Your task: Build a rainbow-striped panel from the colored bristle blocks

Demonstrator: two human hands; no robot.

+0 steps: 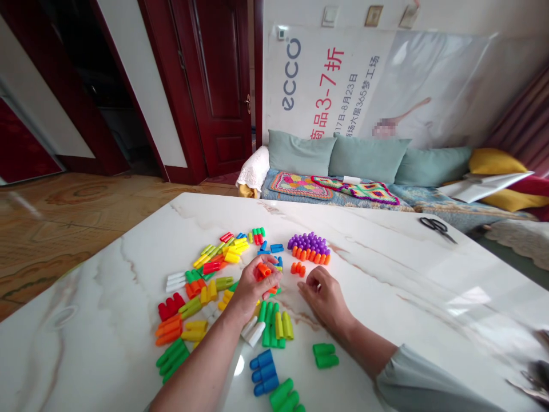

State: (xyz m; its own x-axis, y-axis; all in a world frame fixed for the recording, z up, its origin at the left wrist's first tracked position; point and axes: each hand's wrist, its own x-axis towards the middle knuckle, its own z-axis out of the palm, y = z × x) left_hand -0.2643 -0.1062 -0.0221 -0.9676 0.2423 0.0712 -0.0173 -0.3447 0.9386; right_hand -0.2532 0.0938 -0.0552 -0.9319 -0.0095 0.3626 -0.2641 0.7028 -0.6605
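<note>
My left hand [257, 286] is closed around orange bullet-shaped plastic building blocks [263, 270], over the loose pile of blocks. Another bit of orange shows below its fingers. To the right, my right hand [328, 294] hovers close to the tabletop with its fingers curled in; I see nothing between them. Just beyond its fingertips lies a small orange block [298, 269]. Behind that stands a tight group of purple blocks [309, 243] edged by a row of orange blocks [311, 255].
Mixed blocks lie around my left forearm, among them green [172, 360], red [170, 307], blue [263, 373] and yellow [235, 250] ones. A green block [325, 356] lies nearer me. Scissors [437, 228] rest near the far right edge of the marble-patterned table [398, 332]. Beyond is a sofa [300, 195].
</note>
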